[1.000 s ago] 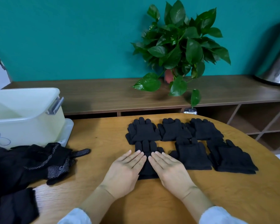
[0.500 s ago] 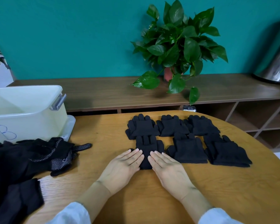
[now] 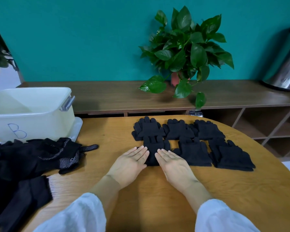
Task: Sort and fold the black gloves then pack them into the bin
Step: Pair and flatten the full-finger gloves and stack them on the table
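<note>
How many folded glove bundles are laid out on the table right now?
6, in two rows. Back row: left, middle, right. Front row: left under both flat hands, middle, right. Each may stack several gloves.

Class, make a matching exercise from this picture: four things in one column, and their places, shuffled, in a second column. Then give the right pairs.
Things:
1. bin marked B
2. potted plant
3. loose glove pile
4. folded glove under the left hand and right hand

Places:
a. on the long shelf by the teal wall
b. front row of the folded gloves, leftmost
c. table's far left corner
d. table's left edge, nearer than the bin

Pairs: 1-c, 2-a, 3-d, 4-b
</note>
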`<state>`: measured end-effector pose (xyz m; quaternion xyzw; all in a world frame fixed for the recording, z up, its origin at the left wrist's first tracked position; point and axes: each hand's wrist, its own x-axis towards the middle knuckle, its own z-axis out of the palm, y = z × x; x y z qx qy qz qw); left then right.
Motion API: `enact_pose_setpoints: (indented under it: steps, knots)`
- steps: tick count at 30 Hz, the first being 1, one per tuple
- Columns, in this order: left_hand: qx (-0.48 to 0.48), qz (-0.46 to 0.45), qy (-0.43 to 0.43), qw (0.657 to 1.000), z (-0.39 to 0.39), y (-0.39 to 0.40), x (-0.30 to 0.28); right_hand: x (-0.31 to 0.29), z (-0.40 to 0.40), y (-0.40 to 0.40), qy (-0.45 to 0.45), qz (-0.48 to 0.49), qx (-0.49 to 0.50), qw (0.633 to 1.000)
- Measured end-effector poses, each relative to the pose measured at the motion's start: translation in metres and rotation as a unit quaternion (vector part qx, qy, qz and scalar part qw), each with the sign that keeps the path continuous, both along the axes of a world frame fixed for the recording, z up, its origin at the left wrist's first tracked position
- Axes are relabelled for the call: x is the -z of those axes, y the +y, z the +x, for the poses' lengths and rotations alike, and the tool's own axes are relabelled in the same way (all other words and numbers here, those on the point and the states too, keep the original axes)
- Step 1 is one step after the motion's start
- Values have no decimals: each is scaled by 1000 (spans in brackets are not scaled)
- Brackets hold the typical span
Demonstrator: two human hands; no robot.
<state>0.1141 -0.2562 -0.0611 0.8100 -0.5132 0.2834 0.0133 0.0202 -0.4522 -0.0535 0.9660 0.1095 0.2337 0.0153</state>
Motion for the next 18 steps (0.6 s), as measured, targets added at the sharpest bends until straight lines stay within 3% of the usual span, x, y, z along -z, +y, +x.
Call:
enact_pose_setpoints:
  steps: [9,18]
  knots:
    - [-59,-40,51,996,-58,96,-27,-26,-22,50,-64,-11,-26,998]
    - [-165,-79,37,983,-83,210,-39,-38,-12,147,-79,-18,-117,990]
